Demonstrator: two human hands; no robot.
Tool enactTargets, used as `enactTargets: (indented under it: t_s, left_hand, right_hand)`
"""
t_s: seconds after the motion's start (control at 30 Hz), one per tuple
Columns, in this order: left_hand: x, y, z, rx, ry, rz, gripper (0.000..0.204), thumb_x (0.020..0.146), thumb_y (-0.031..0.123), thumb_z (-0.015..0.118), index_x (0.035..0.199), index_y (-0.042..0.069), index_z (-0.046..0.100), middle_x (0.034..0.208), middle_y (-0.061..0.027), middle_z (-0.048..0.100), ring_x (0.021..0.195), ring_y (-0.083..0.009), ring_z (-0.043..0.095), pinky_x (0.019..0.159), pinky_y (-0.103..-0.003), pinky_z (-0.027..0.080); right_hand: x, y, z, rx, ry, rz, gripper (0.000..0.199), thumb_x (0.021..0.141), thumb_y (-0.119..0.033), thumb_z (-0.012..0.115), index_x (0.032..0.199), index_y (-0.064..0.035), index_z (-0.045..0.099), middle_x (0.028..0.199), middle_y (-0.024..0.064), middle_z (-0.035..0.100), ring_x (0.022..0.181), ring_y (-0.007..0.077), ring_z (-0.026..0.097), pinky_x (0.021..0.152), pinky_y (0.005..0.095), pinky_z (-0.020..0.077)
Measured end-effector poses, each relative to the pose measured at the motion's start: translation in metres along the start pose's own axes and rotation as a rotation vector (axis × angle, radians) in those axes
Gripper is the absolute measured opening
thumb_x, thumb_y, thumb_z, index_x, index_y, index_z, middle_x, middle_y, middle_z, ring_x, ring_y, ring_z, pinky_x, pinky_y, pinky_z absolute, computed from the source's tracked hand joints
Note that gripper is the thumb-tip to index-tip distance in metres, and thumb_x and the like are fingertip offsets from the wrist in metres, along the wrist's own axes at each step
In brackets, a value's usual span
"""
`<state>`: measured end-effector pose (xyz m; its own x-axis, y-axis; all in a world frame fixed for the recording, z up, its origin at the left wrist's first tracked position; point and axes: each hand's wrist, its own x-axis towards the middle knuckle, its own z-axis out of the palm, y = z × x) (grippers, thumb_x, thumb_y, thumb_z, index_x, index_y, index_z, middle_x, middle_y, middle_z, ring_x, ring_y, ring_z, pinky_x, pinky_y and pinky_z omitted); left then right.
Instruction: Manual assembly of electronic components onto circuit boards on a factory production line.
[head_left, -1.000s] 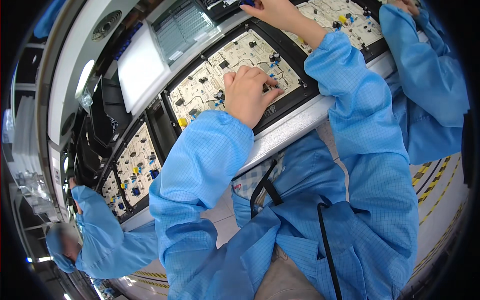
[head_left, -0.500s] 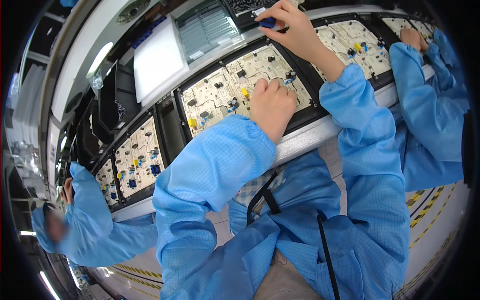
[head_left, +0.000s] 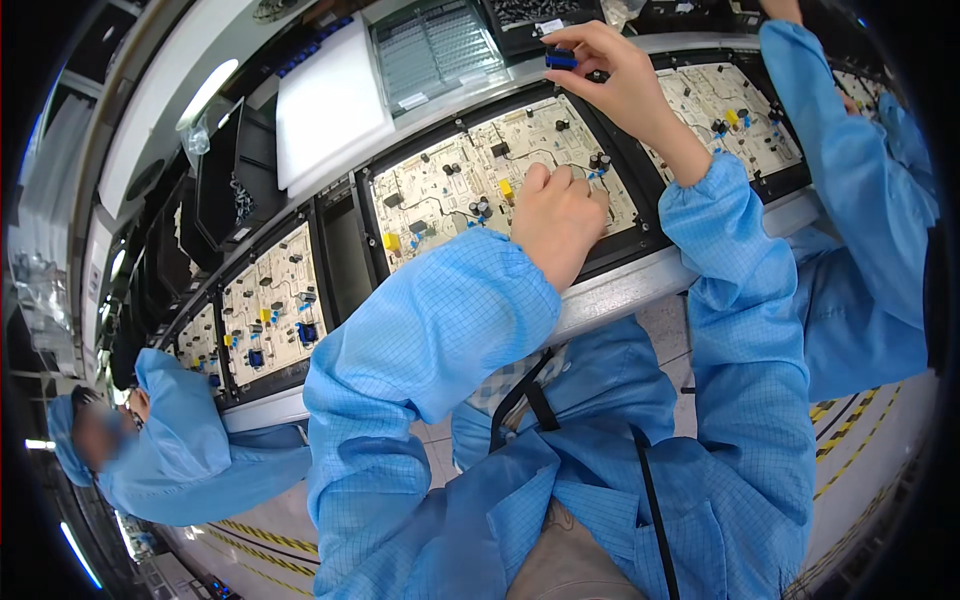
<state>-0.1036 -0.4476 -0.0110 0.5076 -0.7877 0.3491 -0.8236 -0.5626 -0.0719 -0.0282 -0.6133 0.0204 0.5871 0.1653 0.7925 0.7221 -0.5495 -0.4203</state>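
Two hands work here: our left hand (head_left: 556, 212) rests curled, holding nothing, on the near circuit board (head_left: 500, 180); our right hand (head_left: 612, 70) pinches a small blue component (head_left: 561, 59) farther off.

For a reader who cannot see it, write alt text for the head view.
A person in a blue coat rests the left hand on a cream circuit board on a line of similar boards, while the right hand pinches a small blue component above it. Co-workers in blue sit on either side.
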Motion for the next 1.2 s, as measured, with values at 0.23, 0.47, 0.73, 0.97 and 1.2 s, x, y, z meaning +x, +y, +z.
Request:
enactTargets:
  t_s: [0.23, 0.47, 0.73, 0.97, 1.2]
  left_hand:
    - [-0.022, -0.037, -0.046, -0.23, 0.019, -0.044, 0.028, 0.076, 0.032, 0.067, 0.092, 0.009, 0.063, 0.083, -0.0058, 0.062, 0.086, -0.0233, 0.058, 0.074, -0.036, 0.044]
    - [-0.099, -0.228, -0.074, -0.114, 0.524, -0.612, 0.024, 0.083, 0.02, 0.063, 0.105, 0.01, 0.063, 0.089, -0.0089, 0.063, 0.08, -0.0205, 0.061, 0.074, -0.033, 0.049]
    - [-0.216, -0.428, -0.054, 0.016, 0.391, -0.997, 0.03, 0.089, 0.026, 0.054, 0.112, 0.009, 0.06, 0.098, -0.0117, 0.066, 0.09, -0.0232, 0.064, 0.08, -0.033, 0.048]
    - [-0.214, -0.486, -0.001, -0.066, -0.104, -0.97, 0.034, 0.079, 0.004, 0.047, 0.109, -0.002, 0.061, 0.102, -0.0211, 0.064, 0.097, -0.0341, 0.061, 0.086, -0.037, 0.045]
    - [-0.197, -0.48, 0.002, -0.175, -0.146, -0.963, 0.033, 0.077, 0.001, 0.047, 0.106, -0.006, 0.061, 0.1, -0.0218, 0.065, 0.096, -0.0312, 0.061, 0.088, -0.034, 0.044]
  right_hand:
    - [-0.005, 0.009, -0.001, 0.132, -0.075, 0.09, 0.026, 0.082, -0.001, 0.064, 0.108, -0.0048, 0.059, 0.105, 0.0018, 0.052, 0.091, 0.0099, 0.053, 0.079, 0.021, 0.0475]
    - [-0.019, 0.005, -0.012, 0.313, -0.225, 0.303, 0.025, 0.085, 0.001, 0.058, 0.11, -0.0024, 0.055, 0.103, 0.0001, 0.052, 0.093, 0.0062, 0.05, 0.078, 0.0189, 0.0416]
    - [-0.054, -0.031, -0.055, 0.669, -0.466, 0.778, 0.032, 0.081, 0.007, 0.054, 0.112, 0.0009, 0.051, 0.112, 0.0095, 0.055, 0.091, 0.0105, 0.056, 0.079, 0.0234, 0.0471]
    - [-0.059, -0.046, -0.057, 0.48, -0.575, 0.744, 0.03, 0.074, 0.009, 0.061, 0.103, 0.001, 0.057, 0.098, 0.0019, 0.054, 0.085, 0.0083, 0.052, 0.076, 0.0211, 0.0434]
    - [-0.046, -0.051, -0.054, 0.013, -0.76, 0.503, 0.043, 0.064, 0.004, 0.074, 0.104, -0.0039, 0.059, 0.093, 0.0023, 0.06, 0.079, 0.0123, 0.054, 0.071, 0.0238, 0.0439]
